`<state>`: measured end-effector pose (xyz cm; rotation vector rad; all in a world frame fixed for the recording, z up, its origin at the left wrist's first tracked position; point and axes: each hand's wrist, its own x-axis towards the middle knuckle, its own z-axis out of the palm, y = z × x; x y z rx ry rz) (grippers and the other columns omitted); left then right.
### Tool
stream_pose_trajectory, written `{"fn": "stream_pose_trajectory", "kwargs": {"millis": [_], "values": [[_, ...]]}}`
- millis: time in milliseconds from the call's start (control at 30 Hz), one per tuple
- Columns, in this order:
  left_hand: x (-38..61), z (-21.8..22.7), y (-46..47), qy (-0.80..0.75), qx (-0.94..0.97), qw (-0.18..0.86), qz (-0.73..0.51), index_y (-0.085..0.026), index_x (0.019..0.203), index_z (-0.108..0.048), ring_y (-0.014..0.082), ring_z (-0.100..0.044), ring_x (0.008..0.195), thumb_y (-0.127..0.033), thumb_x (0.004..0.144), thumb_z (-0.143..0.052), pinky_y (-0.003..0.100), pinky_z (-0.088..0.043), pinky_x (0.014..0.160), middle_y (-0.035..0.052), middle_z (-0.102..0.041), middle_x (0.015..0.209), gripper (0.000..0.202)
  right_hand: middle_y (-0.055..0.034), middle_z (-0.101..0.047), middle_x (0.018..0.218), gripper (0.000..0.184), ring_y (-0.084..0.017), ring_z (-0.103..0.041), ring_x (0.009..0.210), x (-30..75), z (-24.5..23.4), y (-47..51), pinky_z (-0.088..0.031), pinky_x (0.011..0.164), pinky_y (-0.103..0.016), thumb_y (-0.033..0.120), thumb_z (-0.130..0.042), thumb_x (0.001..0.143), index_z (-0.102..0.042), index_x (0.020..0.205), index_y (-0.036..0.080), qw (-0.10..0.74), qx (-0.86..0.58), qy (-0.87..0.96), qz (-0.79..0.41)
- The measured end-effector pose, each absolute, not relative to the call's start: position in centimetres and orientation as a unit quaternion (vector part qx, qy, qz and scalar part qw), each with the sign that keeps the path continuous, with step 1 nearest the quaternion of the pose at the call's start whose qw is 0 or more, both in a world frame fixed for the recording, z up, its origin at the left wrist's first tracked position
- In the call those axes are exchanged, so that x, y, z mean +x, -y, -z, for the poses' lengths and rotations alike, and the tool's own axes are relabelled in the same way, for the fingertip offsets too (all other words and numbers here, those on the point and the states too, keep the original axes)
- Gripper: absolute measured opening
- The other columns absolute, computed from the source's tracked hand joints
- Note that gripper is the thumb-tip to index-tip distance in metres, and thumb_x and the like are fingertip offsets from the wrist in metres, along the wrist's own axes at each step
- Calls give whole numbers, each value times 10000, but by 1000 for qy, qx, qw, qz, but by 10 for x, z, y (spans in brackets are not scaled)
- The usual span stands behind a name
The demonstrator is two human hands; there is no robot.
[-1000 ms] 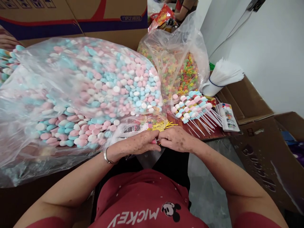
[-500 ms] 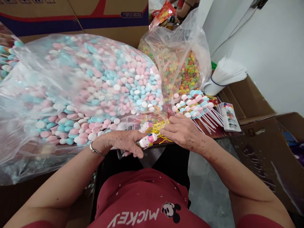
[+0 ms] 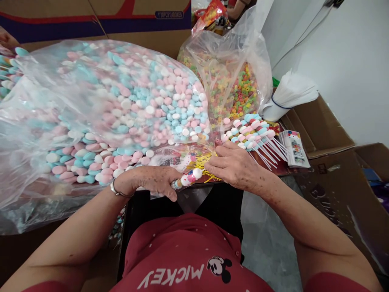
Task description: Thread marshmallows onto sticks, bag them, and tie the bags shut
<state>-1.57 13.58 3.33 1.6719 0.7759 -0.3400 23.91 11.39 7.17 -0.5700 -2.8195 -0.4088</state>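
A marshmallow skewer (image 3: 189, 178) in a clear printed wrapper is gripped by my left hand (image 3: 153, 179), its white tip pointing right. My right hand (image 3: 232, 166) has its fingers curled and pressed together at the right end of a heap of yellow twist ties (image 3: 204, 167). Whatever its fingertips pinch, if anything, is hidden. Beneath the ties lies a clear printed bag (image 3: 173, 159). Just beyond my right knuckles is a pile of candy skewers (image 3: 249, 130) in pink, blue and white, their white sticks pointing toward the lower right.
A large clear bag of pastel candies (image 3: 130, 97) covers the table's left and middle. Behind lies a bag of fruit-coloured rings (image 3: 240, 89). At right stand a white cup (image 3: 275, 109) of paper-like strips, a stack of printed cards (image 3: 294, 148) and cardboard boxes (image 3: 331, 194). Another person's hand (image 3: 7, 38) shows at upper left.
My left hand has shifted slightly left and turned, showing more of the wrapped skewer. My right hand stays at the twist ties. Another person's hand has appeared at the upper left.
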Motion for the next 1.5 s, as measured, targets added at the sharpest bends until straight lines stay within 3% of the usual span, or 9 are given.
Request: {"fn": "stream_pose_trajectory", "kwargs": {"millis": [167,333,567,800,933,1100,1233,1367,1500], "values": [[-25,-34,-141,-323,738,582,115,-191,844,-665,132,-504,532,-245,677,-711,199,-345,477,-48,-581,621,181,-13,-590,687,317,-158,-449,702,240,-70,-114,-258,690,-336,174,-367,1008,-625,823,173,125,-230,961,88],[-18,-37,-136,-320,787,527,-1,-185,1027,-661,173,-561,747,-406,743,-729,214,-400,644,17,-681,899,365,-5,-583,629,285,-139,-441,622,239,-65,-107,-234,628,-305,195,-443,928,-597,689,178,89,-343,933,-59],[-4,-25,-121,-295,831,468,-57,-171,1150,-584,151,-493,710,-450,855,-614,234,-380,646,16,-634,860,407,32,-504,562,278,-100,-357,526,229,-63,-105,-161,556,-279,222,-460,885,-581,639,180,8,-412,887,-207],[8,-18,-116,-312,781,533,-86,-169,1019,-608,131,-485,642,-443,808,-660,234,-384,597,-12,-601,758,350,-2,-578,641,276,-123,-468,606,218,-34,-101,-284,590,-274,193,-473,927,-618,694,159,106,-310,941,-86],[11,-21,-114,-345,657,658,-125,-167,1003,-599,120,-545,596,-453,767,-690,220,-395,539,-11,-625,739,382,-67,-666,819,242,-176,-583,789,228,-36,-108,-436,728,-306,220,-442,972,-666,923,141,178,-307,934,-31],[16,-26,-104,-383,481,757,-222,-149,841,-613,147,-658,613,-491,794,-653,232,-467,536,65,-704,775,348,-94,-676,1045,289,-189,-616,1007,236,-46,-116,-498,902,-374,234,-365,1002,-603,1150,165,241,-302,915,-120],[26,-22,-95,-435,433,730,-301,-157,793,-595,142,-640,556,-483,751,-704,221,-457,488,36,-688,673,346,-138,-577,1338,403,-193,-520,1273,221,-41,-111,-452,1048,-402,213,-330,994,-420,1381,145,285,-335,875,-202],[28,-12,-91,-434,440,676,-401,-160,835,-626,121,-603,576,-471,750,-708,238,-489,544,-2,-661,679,333,-163,-477,1456,486,-190,-425,1380,206,-33,-103,-408,1113,-383,185,-323,984,-306,1466,123,282,-290,881,-247],[24,-6,-91,-462,461,642,-403,-174,842,-619,121,-574,512,-495,823,-630,226,-454,470,-13,-642,618,322,-131,-344,1550,569,-233,-433,1375,206,-32,-101,-415,1109,-454,269,-385,985,-187,1518,235,371,-318,849,-199]]}}
